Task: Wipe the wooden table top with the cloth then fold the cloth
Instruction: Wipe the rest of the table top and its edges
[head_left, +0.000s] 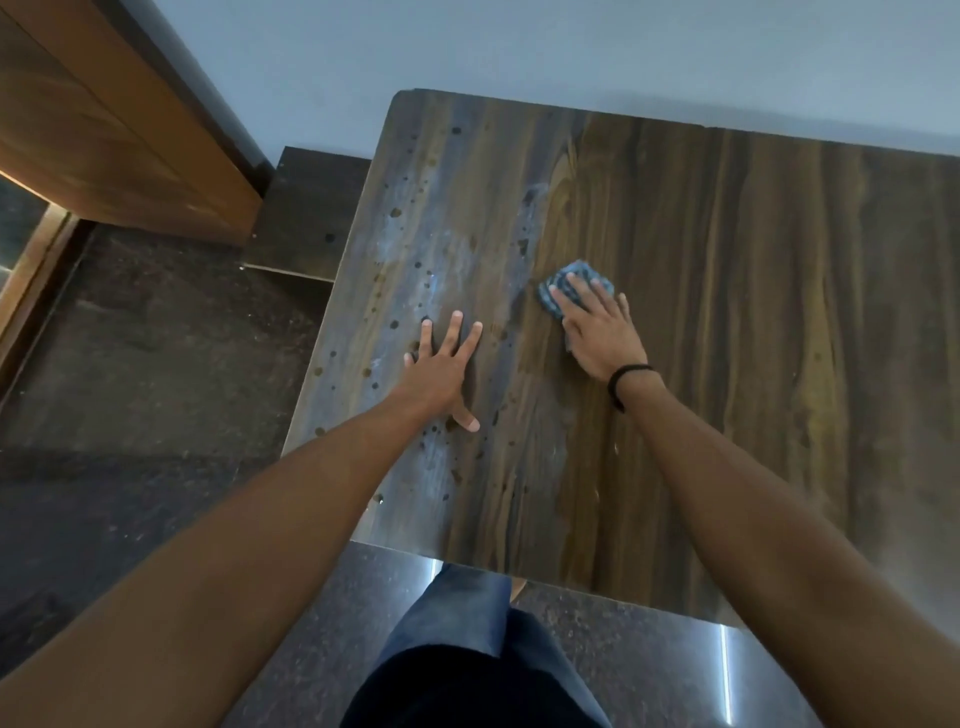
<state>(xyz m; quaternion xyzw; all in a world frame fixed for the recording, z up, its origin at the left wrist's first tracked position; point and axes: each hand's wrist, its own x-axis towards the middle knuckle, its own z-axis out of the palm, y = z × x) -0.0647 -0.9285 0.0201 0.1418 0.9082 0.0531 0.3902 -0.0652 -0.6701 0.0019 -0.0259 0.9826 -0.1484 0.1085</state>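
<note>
The wooden table top (753, 291) fills the right and middle of the head view. Its left strip looks dusty and bluish, dotted with dark droplets; the right part shows clean brown grain. A crumpled blue cloth (563, 283) lies near the table's middle. My right hand (597, 327) lies flat on top of the cloth with fingers spread, covering its near half. My left hand (444, 364) rests flat on the dusty strip with fingers apart and holds nothing.
A pale wall (519, 47) runs right behind the table's far edge. A wooden cabinet (104, 130) stands at the upper left, with a low dark step (306, 208) beside the table. Dark speckled floor (130, 389) lies left and below. My legs stand at the near edge.
</note>
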